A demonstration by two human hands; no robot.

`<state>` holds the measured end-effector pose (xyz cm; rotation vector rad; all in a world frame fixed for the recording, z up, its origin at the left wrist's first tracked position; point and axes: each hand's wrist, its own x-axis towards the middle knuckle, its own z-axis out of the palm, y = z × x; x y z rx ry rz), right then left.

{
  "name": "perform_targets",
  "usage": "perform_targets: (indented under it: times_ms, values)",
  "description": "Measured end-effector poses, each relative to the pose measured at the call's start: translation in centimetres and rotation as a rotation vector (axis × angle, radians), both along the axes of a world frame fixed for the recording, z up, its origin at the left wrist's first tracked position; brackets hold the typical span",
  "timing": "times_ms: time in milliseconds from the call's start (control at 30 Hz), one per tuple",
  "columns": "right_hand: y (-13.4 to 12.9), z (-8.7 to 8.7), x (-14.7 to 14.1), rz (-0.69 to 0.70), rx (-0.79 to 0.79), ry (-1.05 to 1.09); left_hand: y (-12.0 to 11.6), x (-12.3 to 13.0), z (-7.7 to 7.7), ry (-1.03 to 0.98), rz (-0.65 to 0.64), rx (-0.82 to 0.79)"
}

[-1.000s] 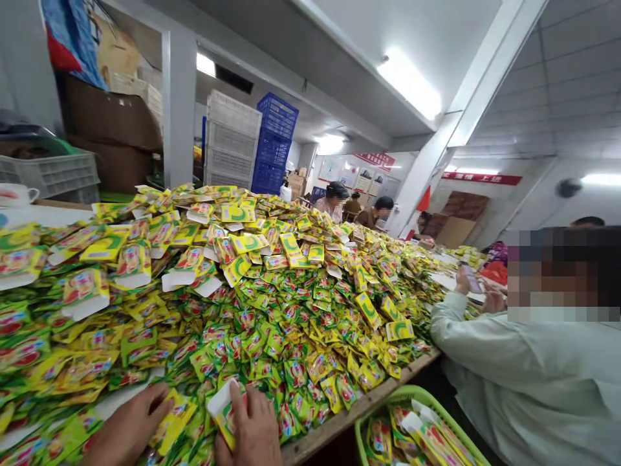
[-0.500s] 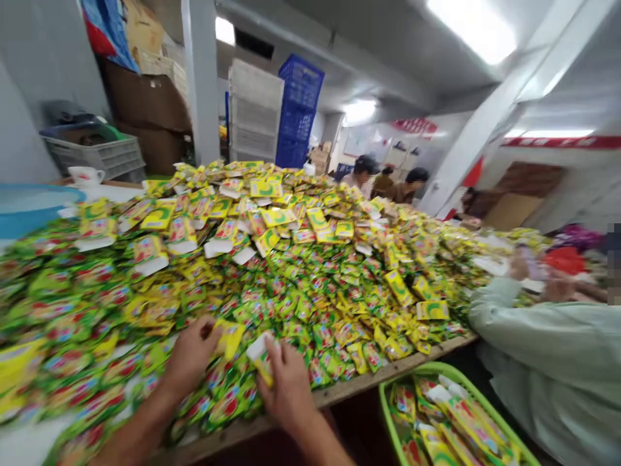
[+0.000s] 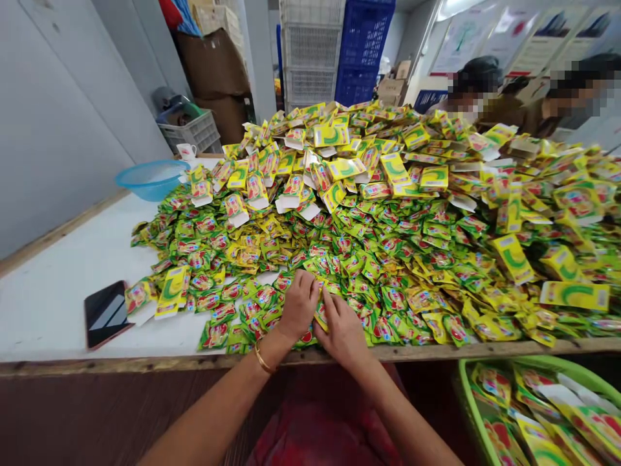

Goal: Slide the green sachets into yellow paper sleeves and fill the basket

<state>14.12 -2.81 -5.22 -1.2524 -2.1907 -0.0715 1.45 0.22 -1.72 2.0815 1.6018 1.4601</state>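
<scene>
My left hand (image 3: 299, 305) has its fingers curled together at the edge of the table, a gold bangle (image 3: 262, 358) on its wrist. Whatever it pinches is hidden behind the fingers. My right hand (image 3: 345, 329) holds a small yellow cardboard box (image 3: 321, 314), mostly covered by the hands. The two hands almost touch at the box's upper end. Around them lie many green sachets (image 3: 388, 298) with red pictures, and some yellow sachets (image 3: 250, 252). Behind rises a heap of yellow boxes (image 3: 332, 134), several with white flaps sticking out.
A phone (image 3: 104, 315) lies on the white tabletop (image 3: 43, 310) at left, beside two boxes. A blue basin (image 3: 150, 180) and a cup (image 3: 187, 151) stand farther back. Below the wooden edge at right is a green basket (image 3: 468, 395) of filled-looking boxes. Co-workers (image 3: 478, 81) are beyond the heap.
The view has swung left and down, bringing the phone into sight and the nearby co-worker's sleeve out. My hands have come together; the yellow sachet in my left hand is no longer visible.
</scene>
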Motion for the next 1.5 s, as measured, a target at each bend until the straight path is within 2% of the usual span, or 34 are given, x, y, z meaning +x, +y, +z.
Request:
perform_targets:
  times_ms: [67, 133, 200, 267, 367, 500, 633, 700, 833, 967, 1133, 1267, 1400, 1500]
  values:
    - [0.2, -0.2, 0.1, -0.027, 0.014, 0.057, -0.5, 0.2, 0.1, -0.041, -0.041, -0.012]
    - [0.2, -0.3, 0.1, -0.043, 0.019, 0.086, -0.7, -0.1, 0.3, -0.132, -0.054, -0.111]
    - [0.2, -0.3, 0.1, -0.045, 0.015, 0.075, -0.3, -0.8, 0.5, -0.251, -0.096, -0.316]
    - [0.1, -0.1, 0.1, -0.035, 0.012, 0.055, 0.4, -1.9, 1.0, -0.305, -0.192, -0.54]
    - [-0.1, 0.2, 0.1, -0.008, 0.01, 0.034, 1.3, -3.5, 2.2, -0.144, -0.326, -0.673]
    - [-0.3, 0.5, 0.2, 0.042, -0.001, 0.004, 1.7, -4.7, 4.3, 0.116, -0.468, -0.668]
    - [-0.4, 0.6, 0.2, 0.064, 0.011, 0.007, 1.6, -4.7, 5.4, 0.202, -0.596, -0.694]
    - [-0.4, 0.6, 0.2, 0.067, 0.037, 0.009, 1.5, -4.4, 5.4, 0.214, -0.595, -0.673]
    - [-0.5, 0.7, 0.2, 0.081, 0.06, -0.012, 1.1, -3.8, 5.1, 0.229, -0.504, -0.605]
    - [-0.6, 0.8, 0.2, 0.082, 0.068, 0.01, 1.2, -3.8, 5.4, 0.23, -0.588, -0.66]
    - [-0.8, 0.8, 0.3, 0.086, 0.069, 0.036, 1.1, -3.5, 6.1, 0.352, -0.509, -0.565]
    - [-0.8, 0.8, 0.3, 0.112, 0.09, 0.002, 1.1, -3.4, 6.2, 0.341, -0.592, -0.603]
    - [-0.8, 0.8, 0.4, 0.105, 0.118, 0.024, 0.8, -3.0, 5.4, 0.299, -0.472, -0.589]
    - [-0.7, 0.8, 0.5, 0.093, 0.126, 0.032, 0.2, -2.5, 4.7, 0.161, -0.397, -0.6]
